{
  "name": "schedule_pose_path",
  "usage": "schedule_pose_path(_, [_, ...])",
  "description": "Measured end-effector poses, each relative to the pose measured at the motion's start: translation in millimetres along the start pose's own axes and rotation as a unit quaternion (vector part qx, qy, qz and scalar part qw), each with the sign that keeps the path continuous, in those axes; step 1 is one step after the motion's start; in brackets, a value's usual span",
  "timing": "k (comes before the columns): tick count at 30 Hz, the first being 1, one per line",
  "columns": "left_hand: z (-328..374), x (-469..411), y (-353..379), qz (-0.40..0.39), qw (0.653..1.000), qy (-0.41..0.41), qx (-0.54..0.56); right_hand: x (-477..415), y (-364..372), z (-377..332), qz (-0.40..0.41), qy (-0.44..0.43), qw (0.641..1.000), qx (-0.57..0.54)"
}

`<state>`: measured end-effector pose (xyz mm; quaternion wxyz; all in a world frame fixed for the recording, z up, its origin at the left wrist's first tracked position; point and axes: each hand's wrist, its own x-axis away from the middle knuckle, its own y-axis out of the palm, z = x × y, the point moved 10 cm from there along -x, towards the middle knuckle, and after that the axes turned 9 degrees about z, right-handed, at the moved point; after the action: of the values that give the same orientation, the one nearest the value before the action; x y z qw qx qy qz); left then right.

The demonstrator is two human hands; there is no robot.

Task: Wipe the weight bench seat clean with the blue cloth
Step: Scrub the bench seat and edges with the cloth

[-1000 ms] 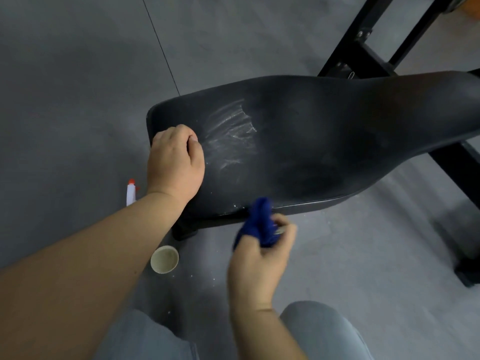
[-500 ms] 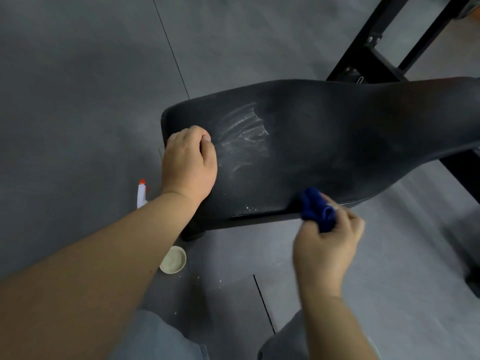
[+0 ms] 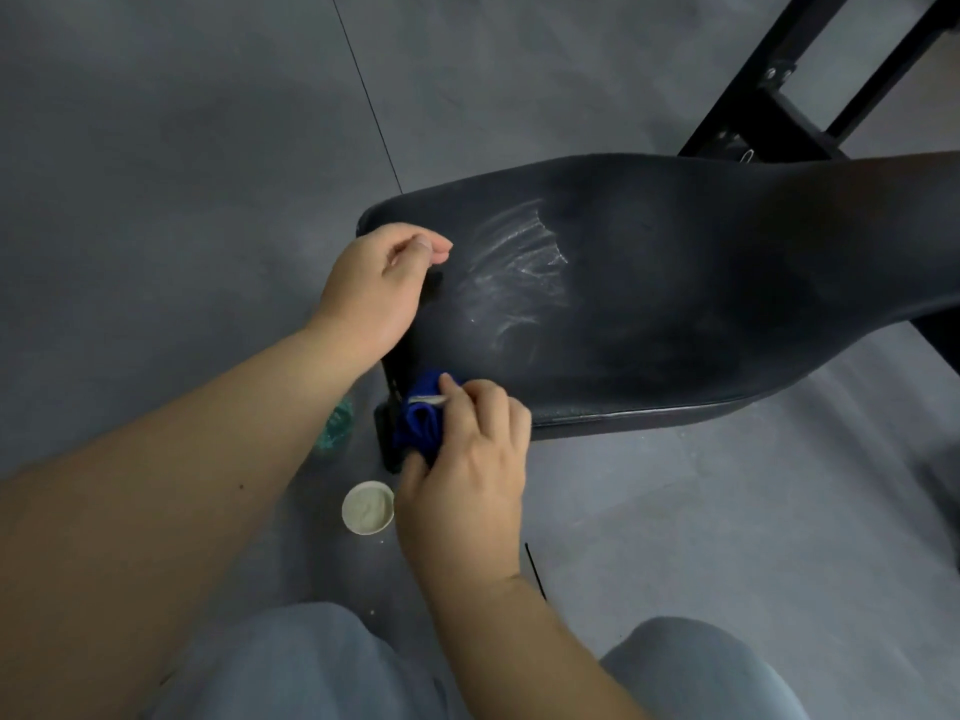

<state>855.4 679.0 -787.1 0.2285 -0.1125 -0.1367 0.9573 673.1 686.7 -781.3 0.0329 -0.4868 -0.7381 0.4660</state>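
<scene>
A teal, mesh-patterned thing (image 3: 335,423) on the floor (image 3: 156,148) is mostly hidden behind the left forearm, and what it is cannot be told. The weight bench seat (image 3: 675,304) runs off the right edge of the frame, and its black metal frame (image 3: 753,106) is cut off at the upper right. A small white strip on the blue cloth (image 3: 418,426) is too small to identify.

The seat is black, padded and smooth, wide at its rounded left end and narrower toward the right. White streaky smears (image 3: 519,272) fan across its left part. The floor is matt grey with a thin dark seam. A small round cup (image 3: 368,508) with pale contents stands on it, below the seat's left end. Grey trouser knees (image 3: 311,662) fill the bottom of the frame.

The left hand (image 3: 384,288) is over the seat's left end, fingers curled in toward the thumb with nothing in them; whether it touches the padding is unclear. The right hand (image 3: 467,459) grips the bunched cloth at the seat's lower-left corner, against its edge.
</scene>
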Motion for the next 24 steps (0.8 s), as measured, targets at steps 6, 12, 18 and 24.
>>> schedule_pose_path(6, [-7,-6,-2,-0.03,0.998,-0.052,0.036,11,27,-27,-0.04,-0.104,0.992,0.059])
schedule_pose_path(12, [-5,-4,5,-0.081,0.996,-0.043,-0.001,30,34,-41,-0.129,-0.184,0.974,-0.002])
schedule_pose_path(18, [-6,1,8,-0.067,0.997,-0.023,-0.04,-48,-66,46,0.098,0.003,0.994,-0.041])
schedule_pose_path(24, [-7,0,8,-0.049,0.999,-0.014,-0.02,-44,-9,28,0.028,0.002,1.0,0.013])
